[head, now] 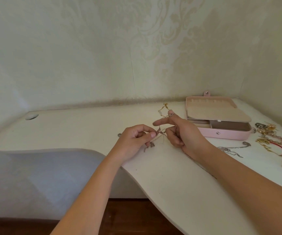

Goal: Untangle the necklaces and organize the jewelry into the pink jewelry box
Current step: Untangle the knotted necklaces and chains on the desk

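Mid-frame, over the worktop (69,129): tangled necklaces (160,132), pinched at the knot by left hand (133,141) thumb and forefinger, a strand held in the curled right hand (182,133), forefinger out. Likely light, limp, snag-prone; best gripped beside the knot. Centre right: pink jewelry box (221,133), open.

- No text, number, brand or sign can be read anywhere.
- The pink jewelry box (235,135), right of the grip on the tangled necklaces (160,132) and a little beyond it, has a plain front wall with a metal snap; no lettering can be made out on it.
- The loose jewelry (265,131), further right of the grip, is too small to show any mark.
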Tool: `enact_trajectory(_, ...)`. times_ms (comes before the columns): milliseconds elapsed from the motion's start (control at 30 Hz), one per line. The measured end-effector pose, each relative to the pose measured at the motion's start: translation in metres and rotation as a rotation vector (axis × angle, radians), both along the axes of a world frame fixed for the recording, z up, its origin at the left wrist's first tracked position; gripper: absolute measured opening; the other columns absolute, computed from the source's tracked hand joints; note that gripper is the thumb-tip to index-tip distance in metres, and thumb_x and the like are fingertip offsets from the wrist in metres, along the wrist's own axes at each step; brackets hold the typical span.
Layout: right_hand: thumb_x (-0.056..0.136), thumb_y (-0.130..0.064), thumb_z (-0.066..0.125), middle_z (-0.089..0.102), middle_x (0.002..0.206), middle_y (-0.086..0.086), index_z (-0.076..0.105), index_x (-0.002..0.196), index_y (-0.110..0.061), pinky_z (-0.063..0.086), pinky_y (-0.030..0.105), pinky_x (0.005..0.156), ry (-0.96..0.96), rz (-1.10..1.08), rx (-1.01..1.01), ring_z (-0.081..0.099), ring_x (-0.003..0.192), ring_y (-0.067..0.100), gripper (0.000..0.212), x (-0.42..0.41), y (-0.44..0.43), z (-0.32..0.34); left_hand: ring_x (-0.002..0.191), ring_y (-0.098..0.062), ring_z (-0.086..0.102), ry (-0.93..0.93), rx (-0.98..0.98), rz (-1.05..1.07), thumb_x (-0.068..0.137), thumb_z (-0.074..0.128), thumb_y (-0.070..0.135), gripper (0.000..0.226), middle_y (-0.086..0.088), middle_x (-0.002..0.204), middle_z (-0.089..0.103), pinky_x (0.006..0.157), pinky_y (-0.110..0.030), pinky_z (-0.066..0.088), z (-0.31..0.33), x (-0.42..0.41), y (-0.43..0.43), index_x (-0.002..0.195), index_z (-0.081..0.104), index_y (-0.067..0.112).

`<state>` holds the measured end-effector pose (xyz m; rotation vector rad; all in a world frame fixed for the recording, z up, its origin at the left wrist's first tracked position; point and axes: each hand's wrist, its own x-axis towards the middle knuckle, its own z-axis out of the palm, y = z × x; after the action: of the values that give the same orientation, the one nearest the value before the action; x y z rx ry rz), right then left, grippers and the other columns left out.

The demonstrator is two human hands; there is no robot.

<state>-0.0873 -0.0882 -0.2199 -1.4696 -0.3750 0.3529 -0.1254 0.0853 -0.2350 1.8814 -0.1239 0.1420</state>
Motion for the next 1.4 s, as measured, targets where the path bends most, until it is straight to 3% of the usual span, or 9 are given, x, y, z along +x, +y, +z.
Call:
enact_trajectory(200, 0.101, -0.045, 0.031, 0.021, 0.040, -0.002, 0.070, 0.100, -0.010, 0.012, 0.023, 0.039, 0.052, 0.061, 0.024, 0.013, 0.038, 0.011, 0.052, 0.007, -0.015, 0.012, 0.056, -0.007, 0.048, -0.014, -0.004, -0.001, 0.084, 0.069, 0.029, 0.008, -0.002, 0.059, 0.051, 0.060, -0.015, 0.037, 0.002, -0.001, -0.001, 0.090, 0.073, 0.025)
enact_trajectory(367, 0.101, -0.044, 0.031, 0.020, 0.040, -0.003, 0.070, 0.107, -0.012, 0.014, 0.021, 0.039, 0.059, 0.121, -0.009, 0.012, 0.040, 0.011, 0.051, 0.002, -0.015, 0.020, 0.042, -0.006, 0.031, -0.008, -0.028, -0.006, 0.085, 0.067, 0.030, 0.017, 0.002, 0.051, 0.038, 0.045, -0.012, 0.026, 0.006, -0.007, -0.002, 0.096, 0.073, 0.019)
enact_trajectory(533, 0.102, -0.040, 0.031, 0.020, 0.040, -0.003, 0.069, 0.110, -0.015, 0.013, 0.022, 0.040, 0.031, 0.140, -0.030, 0.012, 0.041, 0.012, 0.046, -0.001, -0.012, 0.022, 0.039, -0.008, 0.022, -0.004, -0.053, 0.000, 0.088, 0.066, 0.020, 0.009, 0.005, 0.047, 0.032, 0.041, -0.015, 0.020, 0.009, -0.010, -0.003, 0.094, 0.073, 0.019)
enact_trajectory(733, 0.102, -0.022, 0.036, 0.023, 0.040, -0.003, 0.064, 0.120, -0.020, 0.015, 0.021, 0.039, -0.020, 0.139, 0.001, 0.015, 0.040, 0.010, 0.033, 0.000, -0.015, 0.018, 0.045, -0.009, 0.028, -0.040, -0.098, 0.016, 0.089, 0.062, 0.031, 0.014, 0.003, 0.054, 0.047, 0.046, -0.014, 0.027, 0.009, -0.011, 0.001, 0.088, 0.076, 0.027)
enact_trajectory(933, 0.101, -0.024, 0.037, 0.021, 0.041, -0.002, 0.064, 0.120, -0.022, 0.012, 0.023, 0.042, -0.021, 0.156, -0.003, 0.011, 0.043, 0.012, 0.033, -0.002, -0.015, 0.020, 0.044, -0.011, 0.025, 0.003, -0.102, 0.005, 0.067, 0.072, 0.045, 0.019, -0.026, 0.084, 0.064, 0.042, -0.019, 0.023, 0.011, -0.012, -0.002, 0.080, 0.077, 0.032)
enact_trajectory(1033, 0.101, -0.024, 0.037, 0.020, 0.041, -0.002, 0.065, 0.120, -0.023, 0.012, 0.023, 0.041, -0.023, 0.159, -0.004, 0.011, 0.042, 0.011, 0.034, -0.002, -0.015, 0.020, 0.040, -0.006, 0.027, 0.018, -0.121, -0.010, 0.062, 0.073, 0.042, 0.018, -0.014, 0.083, 0.072, 0.040, -0.015, 0.025, 0.011, -0.012, -0.002, 0.074, 0.078, 0.030)
enact_trajectory(1133, 0.102, -0.024, 0.037, 0.020, 0.041, -0.002, 0.065, 0.119, -0.023, 0.012, 0.023, 0.041, -0.028, 0.160, -0.008, 0.011, 0.042, 0.012, 0.034, -0.003, -0.015, 0.020, 0.039, -0.005, 0.029, 0.029, -0.107, -0.008, 0.063, 0.076, 0.039, 0.016, -0.020, 0.085, 0.070, 0.039, -0.014, 0.025, 0.010, -0.013, -0.002, 0.073, 0.077, 0.026)
enact_trajectory(1233, 0.102, -0.024, 0.037, 0.020, 0.041, -0.002, 0.064, 0.120, -0.022, 0.012, 0.023, 0.041, -0.037, 0.164, -0.032, 0.012, 0.042, 0.012, 0.033, -0.005, -0.014, 0.022, 0.040, -0.005, 0.031, 0.031, -0.081, 0.010, 0.077, 0.076, 0.024, 0.002, -0.009, 0.074, 0.070, 0.041, -0.015, 0.028, 0.009, -0.012, -0.002, 0.076, 0.076, 0.023)
enact_trajectory(1400, 0.101, -0.028, 0.039, 0.022, 0.044, 0.000, 0.063, 0.121, -0.022, 0.014, 0.023, 0.042, -0.068, 0.165, -0.129, 0.013, 0.045, 0.013, 0.032, -0.008, -0.011, 0.022, 0.039, -0.010, 0.033, -0.027, -0.086, 0.066, 0.085, 0.069, 0.018, 0.010, 0.002, 0.044, 0.046, 0.046, -0.019, 0.028, 0.007, -0.010, 0.000, 0.076, 0.073, 0.019)
